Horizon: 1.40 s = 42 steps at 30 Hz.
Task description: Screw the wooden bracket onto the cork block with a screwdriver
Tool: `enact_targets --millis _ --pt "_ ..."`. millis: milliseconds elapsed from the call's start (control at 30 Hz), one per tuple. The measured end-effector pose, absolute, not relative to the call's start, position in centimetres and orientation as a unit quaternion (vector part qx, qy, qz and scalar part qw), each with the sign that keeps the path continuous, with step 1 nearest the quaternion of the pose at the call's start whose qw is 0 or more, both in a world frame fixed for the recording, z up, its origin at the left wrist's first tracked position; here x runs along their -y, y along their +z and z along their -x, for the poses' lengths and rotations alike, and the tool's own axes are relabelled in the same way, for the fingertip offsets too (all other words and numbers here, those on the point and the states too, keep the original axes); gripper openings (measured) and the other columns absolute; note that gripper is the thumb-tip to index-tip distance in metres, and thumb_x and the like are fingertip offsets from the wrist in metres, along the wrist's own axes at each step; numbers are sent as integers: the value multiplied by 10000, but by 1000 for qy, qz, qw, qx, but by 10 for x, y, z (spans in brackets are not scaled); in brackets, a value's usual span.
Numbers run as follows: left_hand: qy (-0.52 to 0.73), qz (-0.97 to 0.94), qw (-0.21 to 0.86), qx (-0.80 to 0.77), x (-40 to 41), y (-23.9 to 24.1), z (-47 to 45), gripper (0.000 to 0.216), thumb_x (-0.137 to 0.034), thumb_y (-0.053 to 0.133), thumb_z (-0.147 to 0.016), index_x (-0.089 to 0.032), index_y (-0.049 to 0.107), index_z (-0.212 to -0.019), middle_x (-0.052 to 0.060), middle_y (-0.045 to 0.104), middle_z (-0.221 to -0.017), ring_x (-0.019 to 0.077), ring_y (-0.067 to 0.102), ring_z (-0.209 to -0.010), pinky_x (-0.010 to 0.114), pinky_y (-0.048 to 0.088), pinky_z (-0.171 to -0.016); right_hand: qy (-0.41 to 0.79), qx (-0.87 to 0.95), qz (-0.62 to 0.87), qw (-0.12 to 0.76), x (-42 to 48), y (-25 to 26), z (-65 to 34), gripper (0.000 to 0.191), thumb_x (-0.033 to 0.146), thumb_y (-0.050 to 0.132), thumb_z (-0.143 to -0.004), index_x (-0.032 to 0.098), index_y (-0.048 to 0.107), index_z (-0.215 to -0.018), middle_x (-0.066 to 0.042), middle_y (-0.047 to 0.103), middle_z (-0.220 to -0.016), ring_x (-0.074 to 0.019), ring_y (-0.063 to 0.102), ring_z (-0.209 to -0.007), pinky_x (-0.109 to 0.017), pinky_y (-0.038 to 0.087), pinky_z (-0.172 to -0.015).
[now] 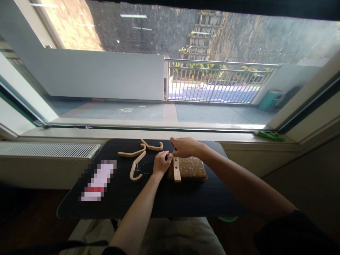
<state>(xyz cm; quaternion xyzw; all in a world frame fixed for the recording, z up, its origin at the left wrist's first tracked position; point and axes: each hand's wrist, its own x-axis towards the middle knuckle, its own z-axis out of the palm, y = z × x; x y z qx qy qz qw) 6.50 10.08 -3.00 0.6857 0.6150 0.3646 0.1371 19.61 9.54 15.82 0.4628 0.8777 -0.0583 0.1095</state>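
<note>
A pale wooden hook (177, 174) with holes lies across the left end of a brown, rough-textured block (192, 168). At the hook's far end, my left hand (161, 163) has its fingers closed around or against the wood; the exact grip is partly hidden. Directly above that end is my right hand (186, 146), closed in a fist on a small tool with a red part, mostly covered by the fingers. To the left are more wooden hooks: one (132, 153), another (153, 147) behind it, and a third (133, 169) nearer me. Several dark screws (142, 169) are scattered beside it.
All this rests on a black table (114, 203), with a blurred pink and red item (99, 180) at its left. Behind are the windowsill (119, 134) and a green cloth (269, 136). A radiator (47, 150) stands left.
</note>
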Motion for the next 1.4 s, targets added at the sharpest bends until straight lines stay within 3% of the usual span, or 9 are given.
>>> enact_targets --millis 133,333,600,833,1167,1300,1400 --pt "357 -690 135 -615 -101 -30 -65 245 -262 532 -882 -171 724 -1003 101 748 -1073 259 661 -1090 396 483 -1036 -76 -902 -420 71 -98 152 -198 292 243 547 -890 147 551 -1166 -133 656 -1137 -224 638 -940 -284 452 -704" --pt "338 -703 139 -610 -101 -31 -66 303 -246 489 -915 -194 708 -1118 82 703 -1236 257 544 -1303 411 395 -1138 -97 -917 -385 39 -108 139 -204 204 126 507 -859 165 587 -1043 -99 677 -1048 -176 603 -869 -241 380 -659" --pt "311 -714 146 -610 -100 -28 -68 321 -296 484 -934 -190 706 -1141 99 697 -1251 270 542 -1311 444 369 -1152 -105 -916 -386 36 -111 135 -211 157 130 554 -820 180 634 -945 -53 704 -924 -149 581 -772 -229 346 -607" --pt "303 -717 153 -609 -99 -25 -67 326 -295 478 -941 -210 708 -1156 77 700 -1251 275 540 -1312 443 368 -1144 -73 -898 -431 51 -104 144 -209 161 216 546 -851 178 674 -941 -79 719 -888 -177 613 -761 -253 310 -561" --pt "310 -711 176 -606 -101 -23 -70 307 -219 495 -925 -291 719 -1121 36 735 -1183 252 562 -1285 477 358 -1131 -50 -890 -448 74 -101 146 -210 185 263 545 -916 173 662 -1028 -79 714 -949 -195 647 -854 -265 417 -641" --pt "315 -703 189 -609 -101 -23 -72 306 -192 495 -914 -295 726 -1087 27 739 -1178 239 580 -1267 495 330 -1146 -44 -887 -451 95 -100 148 -208 252 359 567 -957 158 635 -1093 -62 672 -1042 -181 647 -889 -358 534 -775" --pt "318 -700 197 -609 -100 -23 -73 318 -194 471 -926 -291 718 -1100 27 726 -1208 230 581 -1268 498 300 -1164 -38 -883 -455 107 -100 149 -207 279 366 584 -954 164 622 -1143 -72 651 -1126 -193 648 -949 -401 552 -824"
